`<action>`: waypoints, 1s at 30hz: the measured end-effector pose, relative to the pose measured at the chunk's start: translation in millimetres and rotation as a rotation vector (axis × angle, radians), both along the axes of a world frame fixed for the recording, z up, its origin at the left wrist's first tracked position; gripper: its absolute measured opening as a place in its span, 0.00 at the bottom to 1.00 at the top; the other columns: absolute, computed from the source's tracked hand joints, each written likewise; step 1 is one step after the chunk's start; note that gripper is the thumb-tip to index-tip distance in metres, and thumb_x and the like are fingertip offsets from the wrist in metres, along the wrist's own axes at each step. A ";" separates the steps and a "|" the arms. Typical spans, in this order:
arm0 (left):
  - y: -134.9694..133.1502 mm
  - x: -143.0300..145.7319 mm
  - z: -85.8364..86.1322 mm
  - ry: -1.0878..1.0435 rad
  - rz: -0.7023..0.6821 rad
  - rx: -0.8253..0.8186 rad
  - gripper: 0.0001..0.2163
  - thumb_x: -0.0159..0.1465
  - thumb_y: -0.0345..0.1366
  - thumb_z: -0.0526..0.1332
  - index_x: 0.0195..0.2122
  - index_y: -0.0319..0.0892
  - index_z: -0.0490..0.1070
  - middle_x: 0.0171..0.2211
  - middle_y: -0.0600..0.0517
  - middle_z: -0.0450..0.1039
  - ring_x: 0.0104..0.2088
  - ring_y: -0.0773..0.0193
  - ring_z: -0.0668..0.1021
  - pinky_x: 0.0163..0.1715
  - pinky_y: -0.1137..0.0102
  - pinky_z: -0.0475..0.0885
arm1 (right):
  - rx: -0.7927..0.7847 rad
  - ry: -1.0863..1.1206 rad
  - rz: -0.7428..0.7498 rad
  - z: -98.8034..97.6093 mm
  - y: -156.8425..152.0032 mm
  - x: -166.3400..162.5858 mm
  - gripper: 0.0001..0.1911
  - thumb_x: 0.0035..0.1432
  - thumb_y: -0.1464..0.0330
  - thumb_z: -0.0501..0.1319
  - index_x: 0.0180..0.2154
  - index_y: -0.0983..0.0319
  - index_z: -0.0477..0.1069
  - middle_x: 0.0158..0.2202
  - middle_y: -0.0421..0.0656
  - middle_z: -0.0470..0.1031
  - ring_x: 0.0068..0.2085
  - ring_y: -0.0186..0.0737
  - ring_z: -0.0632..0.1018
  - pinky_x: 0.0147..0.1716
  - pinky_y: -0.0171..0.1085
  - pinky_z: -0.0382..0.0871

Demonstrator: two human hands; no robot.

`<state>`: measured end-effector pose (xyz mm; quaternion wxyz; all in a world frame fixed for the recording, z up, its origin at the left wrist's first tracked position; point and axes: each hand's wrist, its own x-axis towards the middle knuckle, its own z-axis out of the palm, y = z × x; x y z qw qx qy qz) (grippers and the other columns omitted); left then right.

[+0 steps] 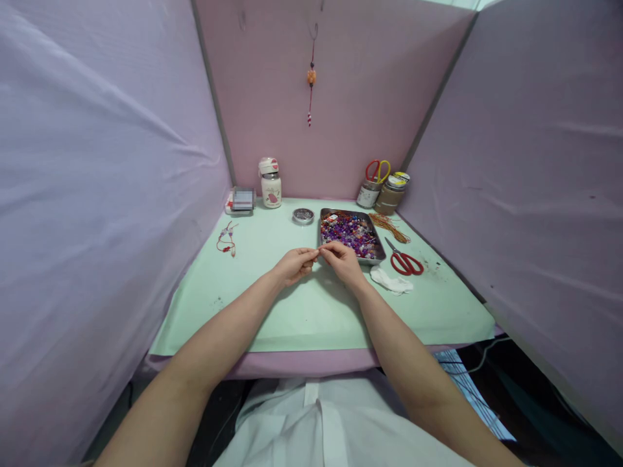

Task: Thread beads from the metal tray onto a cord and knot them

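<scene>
My left hand [296, 264] and my right hand [341, 261] meet at their fingertips above the front left corner of a metal tray [378, 260]. Both are closed in a pinch, thumb against finger. Whatever lies between the fingertips is too small to make out. Purple, orange and clear beads [348, 232] fill the tray just beyond my right hand. A small round dish [303, 216] of tiny dark pieces stands behind my left hand.
Red-handled scissors [407, 263], a crumpled white tissue [392, 281] and brown cords [390, 227] lie right of the tray. Two jars stand behind. At left lie a beaded red cord [227, 240] and a bottle [270, 185]. A beaded pendant [311, 78] hangs from the back wall.
</scene>
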<state>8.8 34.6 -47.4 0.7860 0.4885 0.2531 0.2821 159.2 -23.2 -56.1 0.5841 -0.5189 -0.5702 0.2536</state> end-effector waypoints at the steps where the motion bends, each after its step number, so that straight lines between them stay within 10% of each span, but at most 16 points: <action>1: 0.1 0.5 0.6 -0.006 -0.005 -0.025 0.17 0.49 0.44 0.71 0.28 0.36 0.71 0.24 0.55 0.62 0.19 0.78 0.54 0.17 0.77 0.47 | 0.010 -0.001 -0.012 -0.2 0.0 0.0 0.09 0.53 0.60 0.62 0.30 0.59 0.77 0.29 0.41 0.73 0.29 0.36 0.69 0.32 0.37 0.63; 10: 1.4 2.2 1.7 0.024 -0.007 -0.130 0.21 0.59 0.54 0.60 0.31 0.36 0.74 0.27 0.49 0.67 0.19 0.76 0.58 0.14 0.77 0.50 | 0.064 -0.022 -0.072 1.1 -0.3 1.3 0.10 0.52 0.60 0.63 0.31 0.58 0.77 0.31 0.42 0.73 0.33 0.38 0.72 0.35 0.38 0.64; 23: 0.6 1.5 -2.7 0.110 0.146 0.045 0.12 0.48 0.40 0.69 0.28 0.38 0.71 0.20 0.58 0.57 0.17 0.78 0.54 0.16 0.75 0.44 | -0.030 0.016 -0.110 -3.8 2.6 4.7 0.12 0.52 0.58 0.62 0.31 0.60 0.76 0.25 0.40 0.73 0.29 0.38 0.71 0.30 0.37 0.64; 30: 0.9 2.3 -3.7 0.239 0.260 0.158 0.16 0.46 0.43 0.70 0.29 0.36 0.75 0.19 0.58 0.59 0.17 0.78 0.53 0.17 0.74 0.43 | 0.041 -0.179 -0.356 16.7 12.7 49.5 0.09 0.53 0.63 0.60 0.33 0.61 0.75 0.30 0.43 0.76 0.30 0.40 0.72 0.34 0.38 0.65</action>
